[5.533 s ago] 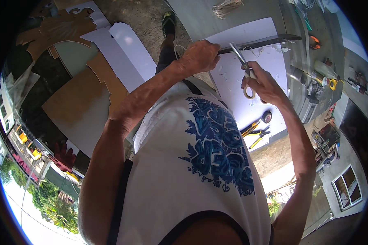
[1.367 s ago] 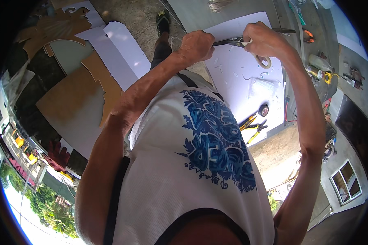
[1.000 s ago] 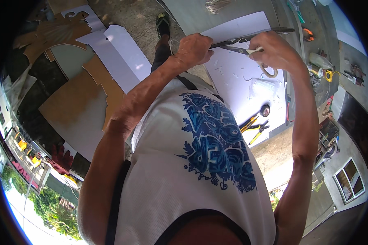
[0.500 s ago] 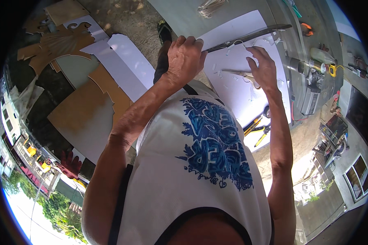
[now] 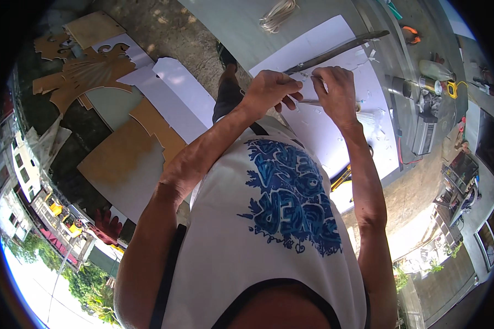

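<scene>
Both hands are over a white sheet (image 5: 362, 137) scattered with small pale scraps. My left hand (image 5: 270, 94) has its fingers curled, thumb and forefinger drawn together. Close beside it, my right hand (image 5: 336, 94) is bent down with thumb and fingertips pinched. Whatever lies in either pinch is too small to make out. Beneath the hands, a thin tool (image 5: 310, 102) shows only in part, the rest covered by my right hand. Just beyond them, a long dark blade-like strip (image 5: 340, 53) lies across the sheet.
Yellow-and-black handled tools (image 5: 341, 178) lie near my waist, partly hidden. On the grey table are a coil of pale cord (image 5: 278, 16), an orange-handled tool (image 5: 411, 35), a bottle (image 5: 436, 71) and a metal box (image 5: 425, 134). Brown cut-out boards (image 5: 121, 151) cover the ground at left.
My left hand has come down and right, over the sheet. My right hand has moved left and closed into a pinch, so the two hands are now close together.
</scene>
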The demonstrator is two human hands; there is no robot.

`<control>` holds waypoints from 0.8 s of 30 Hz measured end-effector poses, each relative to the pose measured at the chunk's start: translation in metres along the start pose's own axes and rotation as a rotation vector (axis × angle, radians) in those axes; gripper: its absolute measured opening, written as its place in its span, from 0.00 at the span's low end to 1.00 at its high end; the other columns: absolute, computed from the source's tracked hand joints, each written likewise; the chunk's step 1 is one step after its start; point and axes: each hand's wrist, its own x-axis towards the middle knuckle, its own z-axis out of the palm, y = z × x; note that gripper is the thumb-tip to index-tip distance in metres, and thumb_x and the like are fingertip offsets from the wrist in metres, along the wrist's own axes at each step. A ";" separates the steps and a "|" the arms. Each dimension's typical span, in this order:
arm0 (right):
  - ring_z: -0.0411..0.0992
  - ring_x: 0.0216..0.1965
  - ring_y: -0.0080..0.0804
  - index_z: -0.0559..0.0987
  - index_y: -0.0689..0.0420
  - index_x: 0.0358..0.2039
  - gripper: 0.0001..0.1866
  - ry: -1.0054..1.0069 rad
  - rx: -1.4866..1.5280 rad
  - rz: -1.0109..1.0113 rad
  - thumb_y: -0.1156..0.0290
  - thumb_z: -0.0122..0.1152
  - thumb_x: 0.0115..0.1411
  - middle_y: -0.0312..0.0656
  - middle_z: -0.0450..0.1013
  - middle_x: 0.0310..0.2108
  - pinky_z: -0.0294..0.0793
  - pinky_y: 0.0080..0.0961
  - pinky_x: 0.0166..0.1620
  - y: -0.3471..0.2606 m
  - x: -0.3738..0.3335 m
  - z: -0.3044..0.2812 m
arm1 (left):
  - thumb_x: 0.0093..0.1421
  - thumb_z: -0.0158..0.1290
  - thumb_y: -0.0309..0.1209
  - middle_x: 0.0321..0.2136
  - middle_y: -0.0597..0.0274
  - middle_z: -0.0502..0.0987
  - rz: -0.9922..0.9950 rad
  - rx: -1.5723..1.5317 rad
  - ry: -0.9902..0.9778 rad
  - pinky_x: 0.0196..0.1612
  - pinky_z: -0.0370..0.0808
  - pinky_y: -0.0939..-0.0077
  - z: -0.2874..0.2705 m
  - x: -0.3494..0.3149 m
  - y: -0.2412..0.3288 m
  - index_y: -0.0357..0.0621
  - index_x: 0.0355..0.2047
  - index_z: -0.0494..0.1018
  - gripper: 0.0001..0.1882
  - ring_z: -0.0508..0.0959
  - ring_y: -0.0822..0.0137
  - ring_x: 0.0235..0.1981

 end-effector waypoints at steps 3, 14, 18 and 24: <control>0.74 0.35 0.37 0.76 0.54 0.41 0.11 0.051 0.060 0.014 0.79 0.64 0.57 0.38 0.77 0.31 0.68 0.39 0.47 -0.023 -0.011 -0.004 | 0.64 0.58 0.36 0.33 0.52 0.84 -0.064 -0.132 0.014 0.16 0.69 0.82 0.004 0.003 -0.009 0.29 0.42 0.79 0.18 0.82 0.70 0.25; 0.75 0.35 0.41 0.73 0.58 0.47 0.17 0.002 0.181 -0.008 0.83 0.60 0.57 0.43 0.78 0.33 0.72 0.38 0.45 -0.033 -0.041 0.011 | 0.62 0.60 0.33 0.34 0.51 0.84 -0.208 -0.177 0.062 0.14 0.64 0.85 0.013 0.013 -0.022 0.29 0.39 0.80 0.15 0.81 0.70 0.23; 0.78 0.34 0.38 0.76 0.59 0.48 0.12 -0.008 0.516 0.425 0.78 0.59 0.63 0.46 0.80 0.34 0.77 0.35 0.42 -0.036 -0.039 0.011 | 0.62 0.60 0.32 0.32 0.53 0.84 -0.142 -0.164 0.058 0.14 0.64 0.84 0.009 0.014 -0.031 0.30 0.39 0.81 0.14 0.81 0.72 0.22; 0.80 0.30 0.33 0.83 0.61 0.39 0.11 -0.103 0.668 0.665 0.67 0.65 0.63 0.46 0.82 0.32 0.78 0.28 0.36 -0.020 -0.022 0.026 | 0.63 0.59 0.33 0.29 0.56 0.84 -0.079 0.007 0.104 0.16 0.68 0.83 0.014 0.009 -0.026 0.33 0.37 0.82 0.13 0.81 0.73 0.22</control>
